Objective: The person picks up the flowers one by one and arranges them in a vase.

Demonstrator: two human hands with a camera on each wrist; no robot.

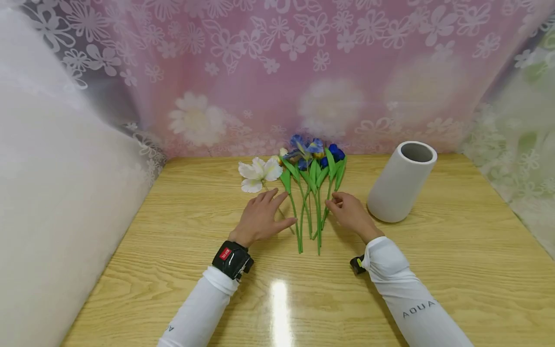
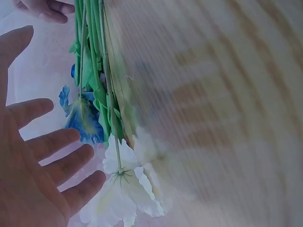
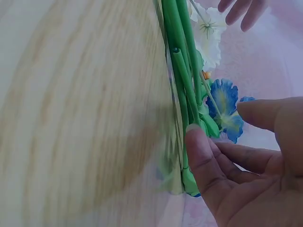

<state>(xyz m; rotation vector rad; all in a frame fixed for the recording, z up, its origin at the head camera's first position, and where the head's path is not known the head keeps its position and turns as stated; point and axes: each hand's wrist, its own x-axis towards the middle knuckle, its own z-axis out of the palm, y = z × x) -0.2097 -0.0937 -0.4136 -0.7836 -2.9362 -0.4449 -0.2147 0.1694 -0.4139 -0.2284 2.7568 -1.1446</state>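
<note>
1. Landmark: white vase (image 1: 401, 188), standing on the wood-grain table (image 1: 468, 270), mouth up.
2. Flower bunch, left of vase and apart from it: green stems (image 1: 318, 212) lie side by side, some crossing, cut ends toward the person, blooms toward the pink floral curtain (image 1: 269, 77) behind the vase.
3. Blooms, nearest the vase first: dark-blue bloom (image 1: 336, 152), pale-blue iris (image 1: 303, 147), white flower (image 1: 260, 172).
4. Right hand (image 1: 353, 217): between stems and vase, near the vase but not touching it. Fingers loosely bent, thumb and fingers apart; fingertips at the stems' vase-side edge. Contact with a stem: cannot tell.
5. Left hand (image 1: 262, 219): on the far side of the bunch from the vase, over the white flower's stem. Fingers spread, thumb well apart, gripping nothing.
6. White sleeves (image 1: 197, 308) on both forearms, nearer the person than the vase.
</note>
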